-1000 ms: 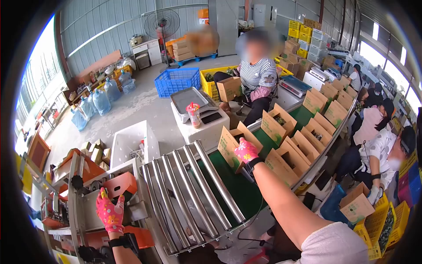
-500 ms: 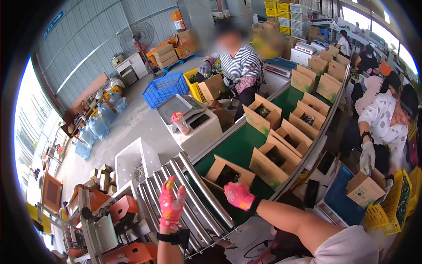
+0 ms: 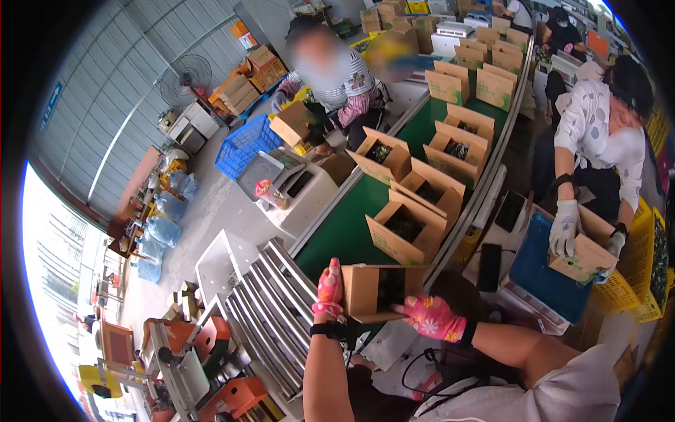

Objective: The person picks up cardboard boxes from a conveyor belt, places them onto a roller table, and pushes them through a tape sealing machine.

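An open cardboard box point(image 3: 362, 292) with dark contents stands between my two gloved hands at the near end of the green conveyor belt point(image 3: 334, 239). My left hand point(image 3: 329, 285), in a pink patterned glove, presses against the box's left side with fingers pointing up. On the right, my right hand point(image 3: 430, 316), gloved alike, holds the box's near right edge. Just beyond is another open box point(image 3: 404, 228) with dark contents, its flaps raised. Metal rollers point(image 3: 264, 309) lie left of my left hand.
More open boxes point(image 3: 460, 144) line the belt. A co-worker in a striped top point(image 3: 351, 88) sits beyond it, near a blue crate point(image 3: 246, 146). At right, another co-worker point(image 3: 598, 133) handles a box point(image 3: 583, 257) over a blue scale point(image 3: 538, 271). An orange machine point(image 3: 239, 395) is lower left.
Both hands have come to the sides of the nearest box, which is now turned and closer to the rollers' end. The view has shifted, and the right co-worker's box is tilted differently.
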The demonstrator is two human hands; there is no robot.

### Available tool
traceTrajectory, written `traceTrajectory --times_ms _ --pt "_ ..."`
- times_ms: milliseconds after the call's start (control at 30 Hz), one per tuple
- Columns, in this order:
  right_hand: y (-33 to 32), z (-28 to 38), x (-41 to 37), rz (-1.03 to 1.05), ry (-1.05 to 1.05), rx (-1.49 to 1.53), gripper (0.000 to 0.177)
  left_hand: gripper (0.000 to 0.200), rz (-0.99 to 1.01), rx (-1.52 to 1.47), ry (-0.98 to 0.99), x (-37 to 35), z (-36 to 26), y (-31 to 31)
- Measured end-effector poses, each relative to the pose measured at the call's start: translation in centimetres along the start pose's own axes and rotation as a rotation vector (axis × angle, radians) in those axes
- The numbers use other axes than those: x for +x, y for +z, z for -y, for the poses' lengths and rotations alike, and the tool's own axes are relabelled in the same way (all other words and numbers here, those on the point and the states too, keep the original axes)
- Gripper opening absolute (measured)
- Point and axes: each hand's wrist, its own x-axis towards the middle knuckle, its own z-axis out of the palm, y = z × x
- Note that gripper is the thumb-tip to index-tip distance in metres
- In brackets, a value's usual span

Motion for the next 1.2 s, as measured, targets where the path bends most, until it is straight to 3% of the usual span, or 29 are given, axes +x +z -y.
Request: traceTrajectory --times_ms 33,133,200,267,300,333,367,433,467,500,567,633,667,767,800,833,867,900,967,1000,1033,1100,1200 --pt "-1.4 0.5 0.8 -0.054 -0.018 0.023 0.036 0.054 -0.063 -0.074 0.100 -0.4 -0.1 -0.9" --pt "-4.9 2.4 4.1 -0.153 -0.164 0.126 0.042 0.038 0.013 -0.571 0.213 -5.2 -2.8 -4.4" --pt "-6.3 5.0 6.5 -0.145 -0.319 0.011 0.035 0.048 0.041 -0.672 0.179 -10.9 -4.0 -6.9" --pt "-6.2 7.8 9.0 -0.124 -0.445 0.045 0.023 0.050 0.073 -0.789 0.214 -10.9 1.7 -11.5" --pt "-5.2 9.0 10.2 -0.115 -0.487 0.082 0.018 0.045 -0.229 -0.749 0.245 -10.4 6.1 -14.0" --pt "-3.9 10.1 11.4 -0.117 -0.516 0.129 0.017 0.041 -0.277 -0.656 0.227 -10.4 10.6 -17.1" --pt "-4.4 11.3 12.3 -0.074 -0.577 0.183 0.018 0.040 0.319 -0.788 0.641 -9.0 15.1 -20.7" --pt "0.8 13.4 13.1 -0.422 -0.642 0.812 0.020 0.043 0.013 -0.751 0.513 -11.6 13.0 -21.0" --pt "-3.7 15.3 14.0 0.152 -0.570 0.210 0.024 0.043 -0.002 -0.760 0.511 -13.4 11.1 -20.6" --pt "-5.2 16.3 14.8 0.294 -0.555 0.133 0.032 0.042 -0.061 -0.701 0.452 -14.9 8.3 -19.8" --pt "-3.7 16.8 18.1 0.540 -0.407 0.328 0.040 0.046 -0.179 -0.591 0.322 -17.1 5.3 -19.0" --pt "-3.7 17.1 20.2 0.674 -0.289 0.486 0.042 0.041 -0.082 -0.666 0.241 -16.4 6.7 -21.2" --pt "-3.0 17.2 20.8 0.582 -0.338 0.479 0.041 0.035 -0.085 -0.733 0.181 -15.7 6.8 -21.4" --pt "0.5 17.7 20.5 0.066 -0.570 0.055 0.043 0.033 -0.043 -0.938 0.206 -14.8 8.6 -22.2" --pt "1.3 17.7 20.1 -0.195 -0.610 0.013 0.049 0.032 -0.167 -0.861 0.351 -15.5 7.4 -21.2" --pt "1.8 17.5 20.1 -0.445 -0.641 -0.021 0.057 0.031 -0.428 -0.718 0.277 -17.2 3.8 -19.4" --pt "0.7 18.3 19.2 -0.423 -0.545 -0.104 0.064 0.033 -0.661 -0.648 0.464 -15.6 4.5 -19.2" --pt "1.1 18.4 19.4 -0.395 -0.547 -0.101 0.057 0.036 -0.891 -0.554 0.621 -14.4 5.7 -18.6" --pt "1.9 17.9 18.8 -0.279 -0.509 -0.047 0.052 0.042 -0.747 -0.568 0.475 -18.0 1.3 -17.1" --pt "1.7 17.7 18.3 0.011 -0.447 0.023 0.048 0.038 -0.851 -0.319 0.529 -18.1 1.7 -16.8" --pt "1.5 17.6 17.6 0.039 -0.459 0.017 0.048 0.030 -0.853 -0.363 0.621 -17.7 2.0 -16.5" --pt "0.9 17.0 16.7 -0.190 -0.633 0.066 0.047 0.026 -0.963 -0.118 0.520 -18.2 2.1 -16.3" --pt "-0.9 16.3 15.7 -0.088 -0.664 -0.046 0.061 0.030 -0.915 -0.188 0.507 -17.5 3.3 -16.6"
